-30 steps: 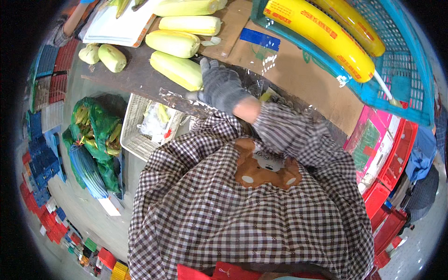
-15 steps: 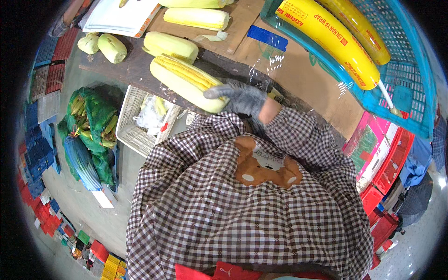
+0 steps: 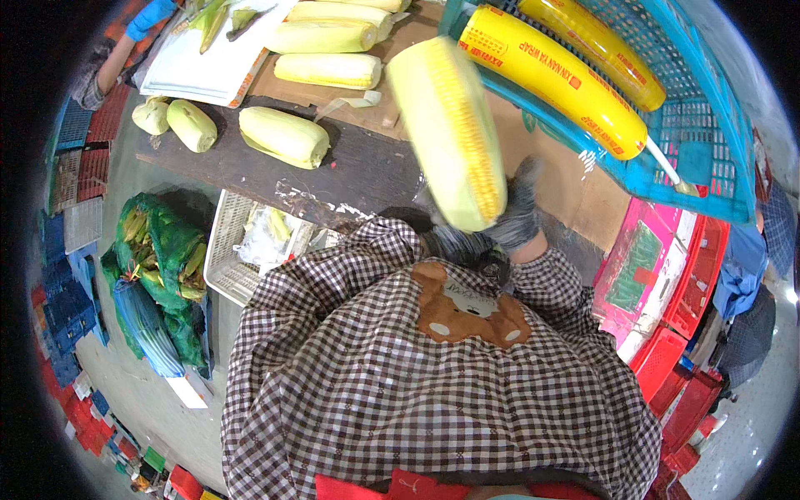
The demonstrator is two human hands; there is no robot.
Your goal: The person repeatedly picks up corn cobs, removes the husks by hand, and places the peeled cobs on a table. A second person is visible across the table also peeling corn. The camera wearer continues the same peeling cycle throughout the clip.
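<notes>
A partly husked ear of corn (image 3: 442, 125) stands raised and tilted in front of me, slightly blurred, its yellow kernels showing along the right side. My right hand (image 3: 518, 212), in a grey glove, grips its lower end from the right; the thumb sticks up and the other fingers are mostly behind the corn. Below the base of the ear is my left hand (image 3: 460, 244), also gloved and close against it, its fingers largely hidden. On the dark board (image 3: 358, 179) to the left lies another pale-husked ear (image 3: 283, 137).
Several ears (image 3: 329, 71) lie at the back beside a white tray (image 3: 204, 71). A blue-green crate (image 3: 708, 125) with yellow wrap rolls (image 3: 554, 79) is at right. Below left are a white basket (image 3: 225, 258) and a green net bag (image 3: 167, 242). Another person's blue-gloved hand (image 3: 150, 18) is upper left.
The ear beside my right hand has left the board, swinging up and to the right toward an upright tilt. My right hand has moved right to its lower end. My left hand now shows.
</notes>
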